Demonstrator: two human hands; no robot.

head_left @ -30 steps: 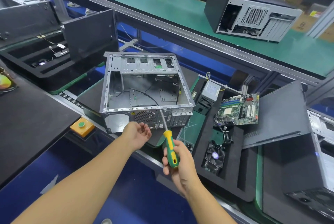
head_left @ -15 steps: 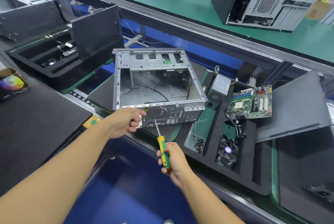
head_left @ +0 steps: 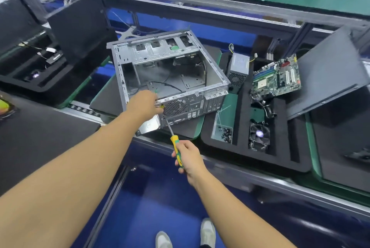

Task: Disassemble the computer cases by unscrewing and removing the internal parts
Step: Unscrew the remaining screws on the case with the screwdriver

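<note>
Nearing the end: our left grip (head_left: 143, 105) clasps the case (head_left: 190, 105), right grip (head_left: 190, 157) the screwdriver (head_left: 175, 141); motherboard (head_left: 277, 76) out, cables (head_left: 170, 85) remain.

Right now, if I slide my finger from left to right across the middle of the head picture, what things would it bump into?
Leaning black panel → open computer case → power supply → motherboard → black side panel.
</note>
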